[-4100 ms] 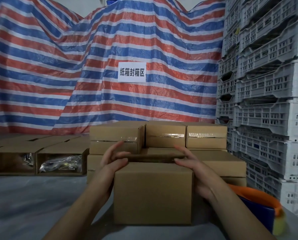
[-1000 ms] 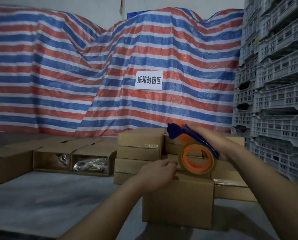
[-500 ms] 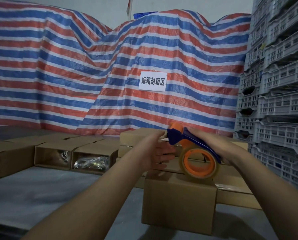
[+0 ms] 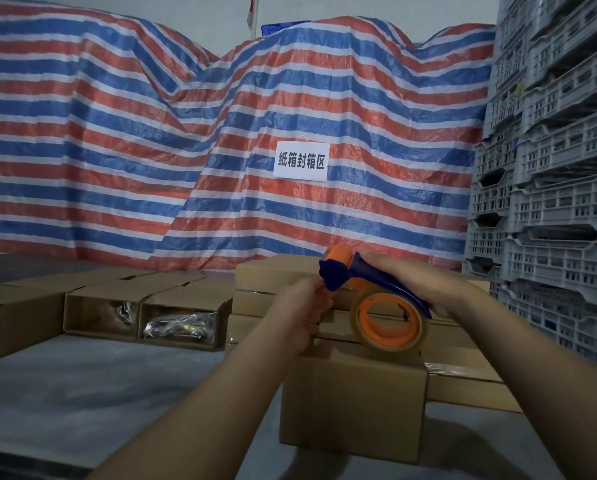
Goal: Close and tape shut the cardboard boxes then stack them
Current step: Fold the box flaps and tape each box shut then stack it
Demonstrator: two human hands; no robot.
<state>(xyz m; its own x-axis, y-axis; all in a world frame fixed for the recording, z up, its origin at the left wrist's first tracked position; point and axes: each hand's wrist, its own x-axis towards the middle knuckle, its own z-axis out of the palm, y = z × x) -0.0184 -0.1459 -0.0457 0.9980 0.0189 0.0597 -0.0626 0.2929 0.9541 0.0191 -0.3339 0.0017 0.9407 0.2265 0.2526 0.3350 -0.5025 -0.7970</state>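
A closed brown cardboard box (image 4: 352, 403) stands in front of me on the grey table (image 4: 82, 386). My right hand (image 4: 425, 285) grips a blue and orange tape dispenser (image 4: 387, 306) whose clear tape roll rests over the box's top. My left hand (image 4: 304, 313) is at the dispenser's blue front end, fingers pinched there; whether it holds the tape's end is hidden. Behind the box sit stacked taped boxes (image 4: 272, 275).
Open boxes (image 4: 179, 313) with plastic-wrapped parts lie on their sides at the left. White plastic crates (image 4: 549, 188) are stacked tall on the right. A striped red, white and blue tarp (image 4: 186, 150) with a paper sign (image 4: 301, 161) hangs behind.
My hands left the box flaps and my right hand took up the tape dispenser. In the last second my left hand rose from the box's top to the dispenser's front end.
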